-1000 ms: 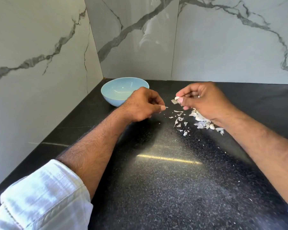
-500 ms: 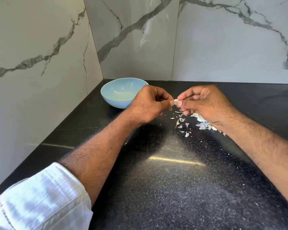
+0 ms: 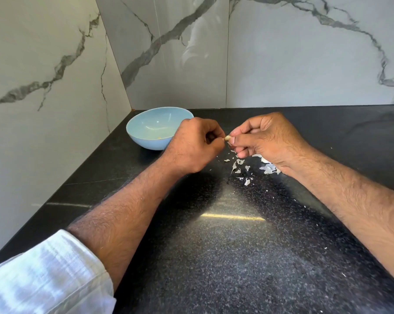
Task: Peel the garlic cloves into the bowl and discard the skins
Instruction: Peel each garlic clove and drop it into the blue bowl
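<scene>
2 hands, left [image 3: 191, 146] and right [image 3: 262, 137], both pinch 1 clove [image 3: 227, 138] above the surface [image 3: 214, 257], bowl [image 3: 146, 141] at 10 o'clock, skins [image 3: 241, 167] below; best peel gently, keeping each grip firm.

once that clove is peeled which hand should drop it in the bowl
Probably the left hand: it sits right beside the blue bowl, overlapping its rim. The right hand, pinching the garlic clove, is farther off, above the skins.
</scene>
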Tool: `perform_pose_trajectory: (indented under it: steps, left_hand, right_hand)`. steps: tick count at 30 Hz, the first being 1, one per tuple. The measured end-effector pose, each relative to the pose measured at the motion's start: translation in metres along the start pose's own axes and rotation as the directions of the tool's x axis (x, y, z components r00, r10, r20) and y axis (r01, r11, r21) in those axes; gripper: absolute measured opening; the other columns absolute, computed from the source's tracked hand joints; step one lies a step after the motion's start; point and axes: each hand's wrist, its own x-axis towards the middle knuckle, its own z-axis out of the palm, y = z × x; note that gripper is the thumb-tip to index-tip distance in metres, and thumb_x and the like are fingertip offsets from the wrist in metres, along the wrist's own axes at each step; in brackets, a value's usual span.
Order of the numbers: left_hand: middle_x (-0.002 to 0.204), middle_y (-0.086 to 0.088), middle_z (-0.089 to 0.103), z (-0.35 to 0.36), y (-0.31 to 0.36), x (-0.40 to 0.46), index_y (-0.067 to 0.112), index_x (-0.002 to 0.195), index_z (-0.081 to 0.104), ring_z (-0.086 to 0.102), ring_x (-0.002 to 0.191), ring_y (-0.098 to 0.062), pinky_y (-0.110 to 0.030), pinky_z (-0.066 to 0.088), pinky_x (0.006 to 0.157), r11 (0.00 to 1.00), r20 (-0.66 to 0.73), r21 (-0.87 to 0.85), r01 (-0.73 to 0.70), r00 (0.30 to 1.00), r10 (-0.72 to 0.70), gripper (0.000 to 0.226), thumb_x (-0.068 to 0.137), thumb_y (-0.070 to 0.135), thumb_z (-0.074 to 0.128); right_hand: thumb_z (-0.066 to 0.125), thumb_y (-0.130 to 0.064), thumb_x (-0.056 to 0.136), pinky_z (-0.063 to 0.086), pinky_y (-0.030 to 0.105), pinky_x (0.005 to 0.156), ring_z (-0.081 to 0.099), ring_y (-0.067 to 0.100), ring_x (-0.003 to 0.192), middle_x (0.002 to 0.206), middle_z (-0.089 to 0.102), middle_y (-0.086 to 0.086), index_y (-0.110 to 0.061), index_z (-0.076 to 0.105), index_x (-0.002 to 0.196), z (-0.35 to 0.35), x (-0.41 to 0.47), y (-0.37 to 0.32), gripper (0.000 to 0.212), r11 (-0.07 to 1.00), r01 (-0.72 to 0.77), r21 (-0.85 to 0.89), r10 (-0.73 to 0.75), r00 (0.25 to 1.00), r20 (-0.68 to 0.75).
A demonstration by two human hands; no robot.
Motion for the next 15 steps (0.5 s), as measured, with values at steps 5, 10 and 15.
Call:
perform_pose_trajectory:
  steps: [5, 10, 15]
  left_hand:
    - [0.066, -0.002, 0.072, 0.0038, -0.0034, 0.0018, 0.018, 0.082, 0.076, 0.055, 0.053, -0.011, -0.024, 0.045, 0.053, 0.975, 0.006, -0.202, 0.092, 0.996, -0.093, 0.009, 0.091, 0.017, 0.074]
    - [0.070, -0.012, 0.073, 0.0040, -0.0021, 0.0011, 0.018, 0.081, 0.075, 0.055, 0.053, -0.013, -0.024, 0.043, 0.050, 0.941, 0.034, -0.308, 0.141, 0.990, -0.138, 0.014, 0.094, 0.012, 0.073]
    - [0.070, -0.004, 0.073, -0.0021, -0.0042, 0.0015, 0.013, 0.087, 0.076, 0.058, 0.055, -0.010, -0.027, 0.051, 0.055, 0.950, -0.009, -0.273, 0.150, 0.987, -0.158, 0.009, 0.094, 0.010, 0.073]
  right_hand:
    - [0.085, -0.005, 0.082, 0.062, 0.025, 0.060, 0.075, 0.020, 0.066, 0.082, 0.078, 0.017, -0.001, 0.077, 0.096, -0.0010, -0.0014, 0.0005, 0.016, 0.999, 0.002, 0.042, -0.003, 1.000, 0.018]
    - [0.083, -0.002, 0.084, 0.064, 0.035, 0.066, 0.071, 0.026, 0.070, 0.084, 0.078, 0.018, -0.001, 0.076, 0.100, -0.0027, -0.0012, 0.0010, 0.017, 0.998, -0.001, 0.064, -0.002, 0.999, 0.051]
    - [0.078, 0.003, 0.087, 0.061, 0.039, 0.076, 0.068, 0.027, 0.074, 0.088, 0.077, 0.021, 0.000, 0.076, 0.101, -0.0065, -0.0009, -0.0008, 0.014, 0.988, -0.064, 0.141, 0.046, 0.991, 0.124]
